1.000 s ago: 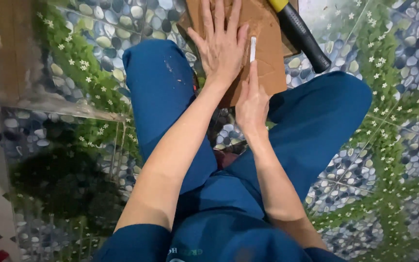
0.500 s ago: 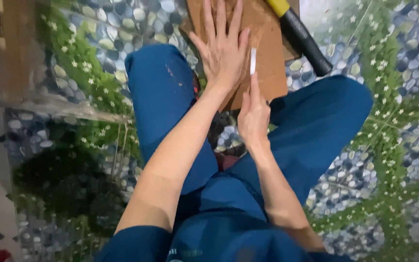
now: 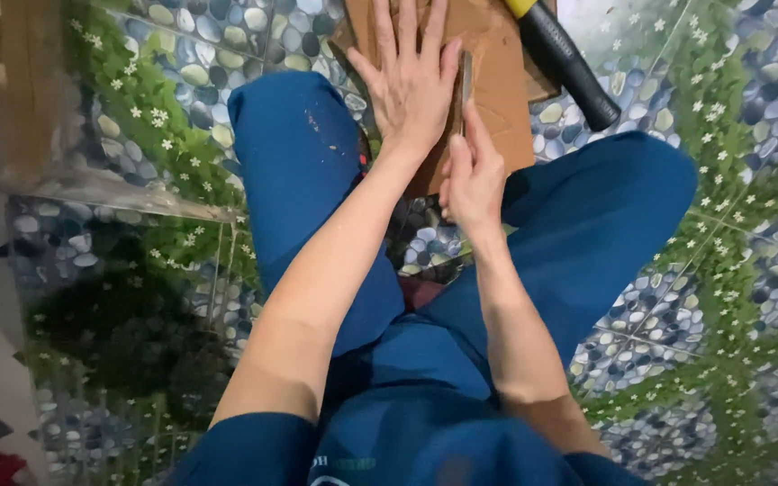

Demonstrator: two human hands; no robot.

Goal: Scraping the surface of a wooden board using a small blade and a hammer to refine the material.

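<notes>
I sit on the floor with my legs in blue trousers spread apart. A brown cardboard sheet [image 3: 497, 108] lies on the floor between my knees. My left hand [image 3: 411, 81] presses flat on the cardboard, fingers spread. My right hand [image 3: 472, 175] is closed around a thin blade-like tool [image 3: 465, 76] whose tip rests on the cardboard just right of my left hand. Part of the cardboard runs out of view at the top.
A hammer with a black grip and a yellow part [image 3: 565, 58] lies on the cardboard's far right corner. The floor [image 3: 722, 225] is tiled with a pebble and green leaf pattern. A wooden piece [image 3: 29, 99] stands at the left.
My right hand has pulled the tool a little nearer to me along the cardboard. The left hand stays flat in the same place.
</notes>
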